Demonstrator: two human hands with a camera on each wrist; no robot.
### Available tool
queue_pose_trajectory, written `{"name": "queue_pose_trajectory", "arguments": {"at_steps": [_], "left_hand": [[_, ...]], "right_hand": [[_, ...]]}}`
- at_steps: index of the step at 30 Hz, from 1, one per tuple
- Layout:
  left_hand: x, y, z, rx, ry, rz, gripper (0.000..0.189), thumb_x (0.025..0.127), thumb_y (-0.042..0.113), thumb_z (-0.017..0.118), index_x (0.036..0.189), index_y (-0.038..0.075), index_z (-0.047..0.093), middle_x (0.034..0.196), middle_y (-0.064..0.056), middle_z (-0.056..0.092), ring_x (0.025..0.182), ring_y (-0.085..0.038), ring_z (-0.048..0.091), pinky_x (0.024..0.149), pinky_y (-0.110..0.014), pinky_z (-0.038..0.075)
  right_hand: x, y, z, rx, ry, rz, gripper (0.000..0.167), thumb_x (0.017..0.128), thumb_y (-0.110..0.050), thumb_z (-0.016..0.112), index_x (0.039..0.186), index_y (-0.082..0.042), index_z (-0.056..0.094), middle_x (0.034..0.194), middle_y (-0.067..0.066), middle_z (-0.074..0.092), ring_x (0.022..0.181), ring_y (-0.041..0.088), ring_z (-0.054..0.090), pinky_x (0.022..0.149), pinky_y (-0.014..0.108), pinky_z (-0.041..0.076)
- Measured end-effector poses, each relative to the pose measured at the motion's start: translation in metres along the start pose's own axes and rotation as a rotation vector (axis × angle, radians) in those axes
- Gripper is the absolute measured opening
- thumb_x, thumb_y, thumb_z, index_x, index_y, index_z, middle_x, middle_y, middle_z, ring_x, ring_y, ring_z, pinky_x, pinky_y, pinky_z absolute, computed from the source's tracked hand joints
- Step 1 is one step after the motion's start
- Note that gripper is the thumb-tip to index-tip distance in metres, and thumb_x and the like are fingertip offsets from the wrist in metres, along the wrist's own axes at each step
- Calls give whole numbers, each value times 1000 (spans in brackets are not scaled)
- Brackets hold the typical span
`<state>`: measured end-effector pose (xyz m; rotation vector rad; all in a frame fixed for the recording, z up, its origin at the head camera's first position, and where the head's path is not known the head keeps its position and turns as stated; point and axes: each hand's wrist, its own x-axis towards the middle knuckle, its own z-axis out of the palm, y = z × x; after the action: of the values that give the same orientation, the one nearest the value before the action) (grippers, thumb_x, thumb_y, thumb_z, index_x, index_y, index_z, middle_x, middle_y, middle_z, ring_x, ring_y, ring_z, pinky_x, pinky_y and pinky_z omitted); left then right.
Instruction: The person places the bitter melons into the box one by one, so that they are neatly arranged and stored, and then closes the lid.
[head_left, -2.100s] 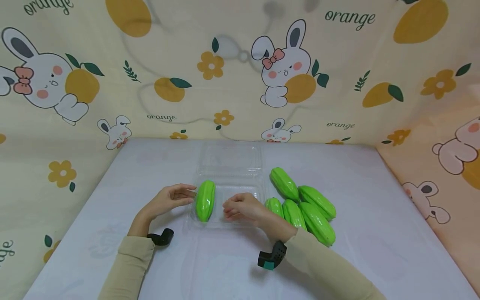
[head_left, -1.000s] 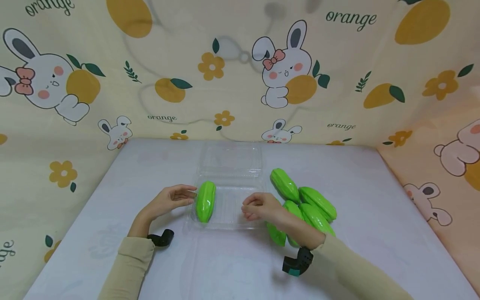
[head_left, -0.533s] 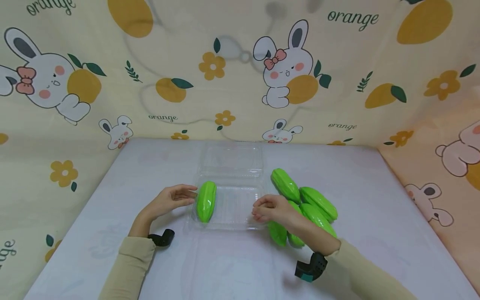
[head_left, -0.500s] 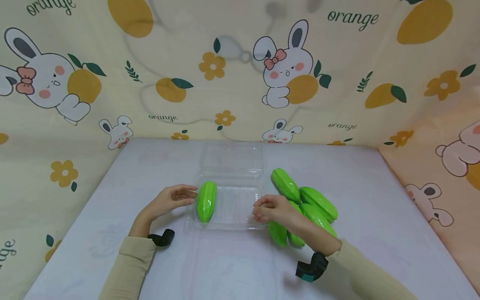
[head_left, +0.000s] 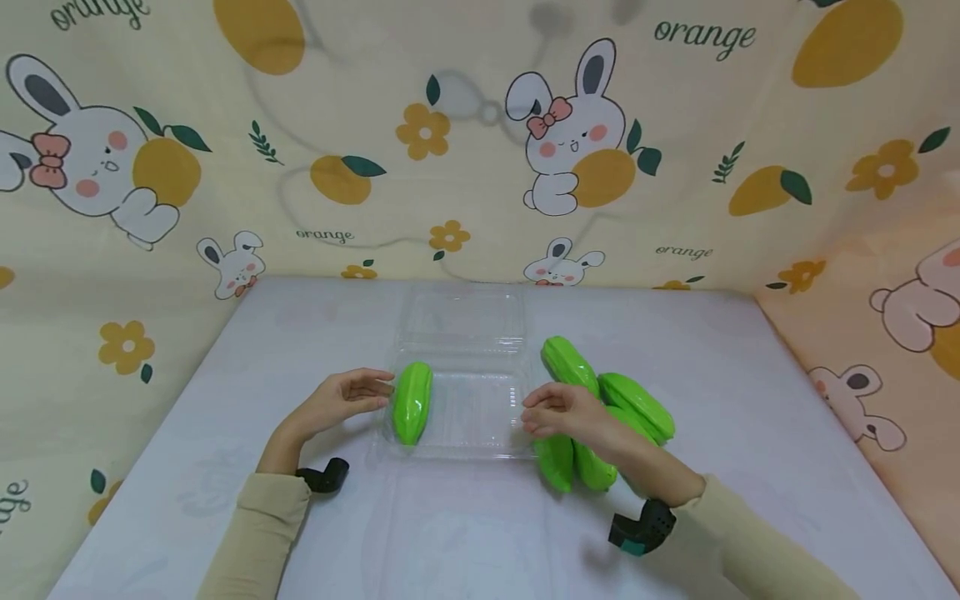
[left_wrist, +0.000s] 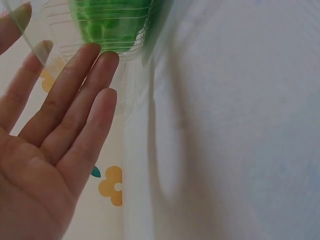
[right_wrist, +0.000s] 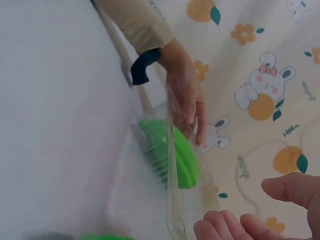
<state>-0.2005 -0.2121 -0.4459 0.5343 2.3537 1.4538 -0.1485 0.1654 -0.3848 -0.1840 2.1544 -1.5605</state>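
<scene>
1. Green gourd (head_left: 412, 404): bright, glossy, elongated, ribbed lengthwise, narrowing toward ends; lies in clear container (head_left: 472, 433), along its left edge.
2. Container: see-through plastic, ridged, lid folded open toward worktop (head_left: 450, 533) far edge.
3. Left hand (head_left: 341, 396): released, fingers extended at container's left edge.
4. Right hand (head_left: 566, 412): released, fingers loosely bent, near container's right edge.
5. More green gourds (head_left: 636, 406): clustered beyond that edge, same look.

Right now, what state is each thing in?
Box: open, partly filled.
Lid: folded back.
Boxed green piece: lying along the box's left side.
Loose green pieces: clustered right of the box, partly hidden.
Left hand: fingers extended, holding nothing.
Right hand: fingers loosely bent, holding nothing.
</scene>
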Motion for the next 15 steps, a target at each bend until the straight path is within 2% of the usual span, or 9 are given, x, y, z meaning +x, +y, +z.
{"name": "queue_pose_trajectory", "arguments": {"at_steps": [2, 7, 15], "left_hand": [[0, 1, 0, -3, 0, 2, 49, 91, 24, 67, 133, 1, 53, 126, -22, 64, 108, -11, 65, 88, -19, 52], [1, 2, -1, -9, -4, 0, 49, 91, 23, 66, 133, 1, 53, 126, -23, 64, 113, -25, 64, 88, -18, 52], [0, 2, -1, -23, -6, 4, 47, 92, 20, 66, 133, 0, 53, 126, -24, 64, 113, -28, 64, 87, -15, 51]], "right_hand": [[-1, 0, -3, -12, 14, 8, 36, 92, -16, 63, 115, 10, 54, 96, 10, 68, 87, 16, 71, 84, 33, 59], [-5, -1, -9, -29, 32, -4, 35, 93, -13, 61, 116, 13, 53, 98, 11, 67, 85, 12, 69, 82, 32, 59], [-9, 4, -28, -119, 34, -25, 40, 94, -16, 61, 120, 13, 52, 104, 22, 66, 87, 13, 67, 82, 29, 58]]}}
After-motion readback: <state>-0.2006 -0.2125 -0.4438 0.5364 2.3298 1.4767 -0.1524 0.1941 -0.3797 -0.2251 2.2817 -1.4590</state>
